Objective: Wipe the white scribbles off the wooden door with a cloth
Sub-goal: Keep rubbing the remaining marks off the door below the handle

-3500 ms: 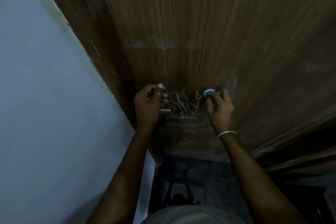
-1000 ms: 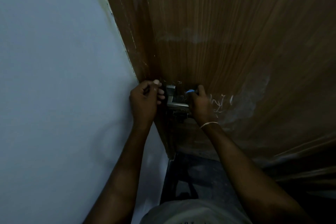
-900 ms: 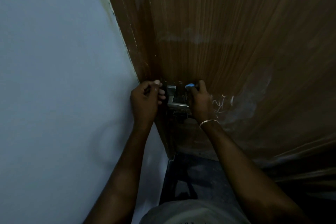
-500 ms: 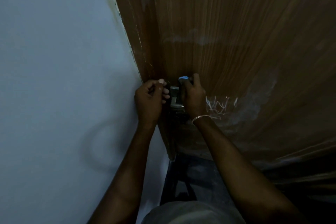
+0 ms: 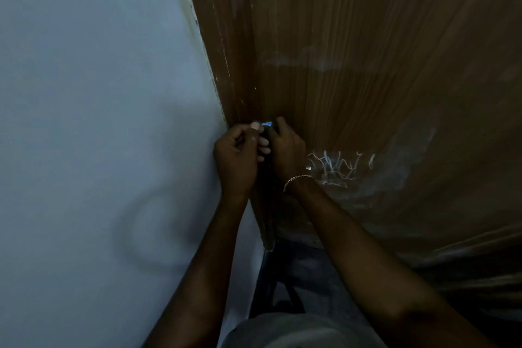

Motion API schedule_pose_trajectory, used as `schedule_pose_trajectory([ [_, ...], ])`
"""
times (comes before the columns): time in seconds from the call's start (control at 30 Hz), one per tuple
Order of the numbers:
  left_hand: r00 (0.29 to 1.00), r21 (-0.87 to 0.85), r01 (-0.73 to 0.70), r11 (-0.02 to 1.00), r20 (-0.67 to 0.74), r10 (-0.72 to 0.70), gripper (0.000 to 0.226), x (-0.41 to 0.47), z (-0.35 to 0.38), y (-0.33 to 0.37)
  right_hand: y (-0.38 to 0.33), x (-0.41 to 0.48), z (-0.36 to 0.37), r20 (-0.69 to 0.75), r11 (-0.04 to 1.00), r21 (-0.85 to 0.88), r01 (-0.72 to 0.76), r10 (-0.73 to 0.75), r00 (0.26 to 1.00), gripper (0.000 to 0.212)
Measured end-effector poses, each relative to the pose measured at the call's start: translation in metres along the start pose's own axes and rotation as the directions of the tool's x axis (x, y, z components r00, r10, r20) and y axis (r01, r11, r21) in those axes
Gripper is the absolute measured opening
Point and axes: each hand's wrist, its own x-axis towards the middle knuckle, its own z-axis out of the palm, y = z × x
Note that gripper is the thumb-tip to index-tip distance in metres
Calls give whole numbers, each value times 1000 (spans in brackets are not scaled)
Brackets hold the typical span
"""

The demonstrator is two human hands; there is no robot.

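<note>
Cloth (image 5: 267, 123), a blue scrap of it, stayed pinched in my right fingers (image 5: 281, 122), which had slid left off the white scribbles (image 5: 336, 168) to the edge of the wooden door (image 5: 367, 51). There they touched my left fingers (image 5: 245, 135), curled on nothing I could make out. Those marks had thinned to a few wiry loops beside a pale smear on the streaky grain, so wiping remained.

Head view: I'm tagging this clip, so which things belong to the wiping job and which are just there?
Job: wooden door; white scribbles; blue cloth, pinched in the right hand; left hand, curled at the door's edge.
Just there: pale wall; bracelet on the right wrist; dark floor.
</note>
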Motion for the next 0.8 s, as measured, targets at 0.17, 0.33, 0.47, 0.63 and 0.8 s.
schedule_pose_trajectory([
  [0.17, 1000, -2, 6, 1000, -3, -6, 22, -2, -4, -2, 19, -13, -5, 12, 995, -87, -46, 47, 999, 41],
  [0.33, 1000, 5, 2, 1000, 5, -2, 22, -4, -4, -4, -4, 3, -2, 38, 999, -37, -32, 33, 999, 23],
  [0.47, 1000, 0, -4, 1000, 14, 4, 22, -2, -4, -3, 7, -5, -3, 67, 995, -90, -48, 55, 996, 15],
  [0.63, 1000, -3, 8, 1000, 11, -8, 23, -2, -3, -4, 25, -7, -10, 14, 999, 1, -39, 39, 999, 15],
  [0.8, 1000, -2, 16, 1000, 24, -16, 22, -1, 0, -3, 20, -4, 6, 70, 995, 41, -90, 87, 994, 24],
])
